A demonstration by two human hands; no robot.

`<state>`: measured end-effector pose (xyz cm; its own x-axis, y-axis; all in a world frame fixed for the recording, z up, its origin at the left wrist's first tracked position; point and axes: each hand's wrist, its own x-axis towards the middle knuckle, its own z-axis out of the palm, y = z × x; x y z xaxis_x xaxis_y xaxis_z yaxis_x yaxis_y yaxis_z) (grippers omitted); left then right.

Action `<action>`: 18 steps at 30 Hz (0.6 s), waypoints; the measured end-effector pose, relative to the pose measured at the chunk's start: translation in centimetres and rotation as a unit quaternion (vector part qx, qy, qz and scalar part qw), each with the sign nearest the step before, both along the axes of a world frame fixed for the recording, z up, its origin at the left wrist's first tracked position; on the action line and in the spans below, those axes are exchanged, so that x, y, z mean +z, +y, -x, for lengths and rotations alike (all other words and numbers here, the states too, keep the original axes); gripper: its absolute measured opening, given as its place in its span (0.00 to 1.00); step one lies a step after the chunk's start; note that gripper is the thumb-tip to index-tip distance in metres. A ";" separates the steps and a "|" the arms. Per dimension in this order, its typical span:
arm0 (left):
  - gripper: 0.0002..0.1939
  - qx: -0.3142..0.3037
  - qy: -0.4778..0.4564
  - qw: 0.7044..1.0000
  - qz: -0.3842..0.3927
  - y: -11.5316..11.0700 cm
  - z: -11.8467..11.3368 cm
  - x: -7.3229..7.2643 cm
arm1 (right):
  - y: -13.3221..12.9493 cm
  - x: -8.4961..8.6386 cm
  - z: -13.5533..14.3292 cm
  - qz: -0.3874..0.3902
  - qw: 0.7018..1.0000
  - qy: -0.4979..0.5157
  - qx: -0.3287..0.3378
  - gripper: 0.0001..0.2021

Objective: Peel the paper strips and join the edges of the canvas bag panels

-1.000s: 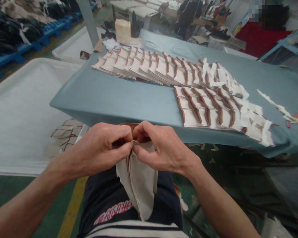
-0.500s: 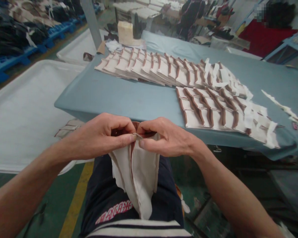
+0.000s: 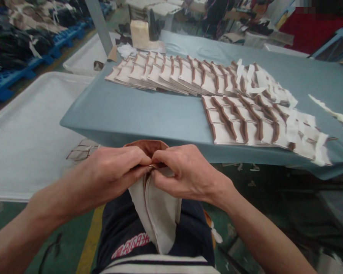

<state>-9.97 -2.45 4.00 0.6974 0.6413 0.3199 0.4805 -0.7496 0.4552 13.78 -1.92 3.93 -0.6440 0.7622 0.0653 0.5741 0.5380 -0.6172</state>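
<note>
Between my hands hangs a cream fabric piece with brown lining and a seam running down its front. My left hand pinches its upper edge at the seam, thumb and fingers pressed together. Right beside it, my right hand grips the same edge from the other side, with the fingertips of both hands nearly touching. Brown lining shows above and behind the fingers. The lower end of the piece tapers down over my dark trousers. Exactly what lies under the fingertips is hidden.
In front stands a table with a blue-grey cover. On it lie a long row of cream pieces with brown edges and a shorter row, with white strips at their right ends. To the left is a white tub; farther back, blue pallets.
Both hands have moved slightly down and left in view with the fabric piece, still pinching it. More brown lining shows above the fingers. The view has shifted a little.
</note>
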 end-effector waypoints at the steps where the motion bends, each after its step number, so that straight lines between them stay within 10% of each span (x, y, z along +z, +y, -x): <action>1: 0.13 -0.006 -0.003 1.000 -0.023 -0.2 0.0 -0.2 | 0.0 -0.1 -0.1 0.010 1.000 0.012 -0.001 0.04; 11: 0.10 0.012 -0.041 0.992 -0.121 -2.3 -0.9 -1.6 | -0.4 -1.2 -0.7 0.331 0.899 0.287 0.007 0.10; 18: 0.18 0.019 -0.040 0.988 -0.147 -3.3 -1.3 -2.3 | -0.9 -2.1 -0.7 0.387 0.855 0.344 -0.017 0.18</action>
<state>-8.69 -5.71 1.70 0.6398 0.5369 0.5499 0.4815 -0.8377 0.2576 14.51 -2.79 1.84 -0.6320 0.7667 -0.1130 -0.0610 -0.1946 -0.9790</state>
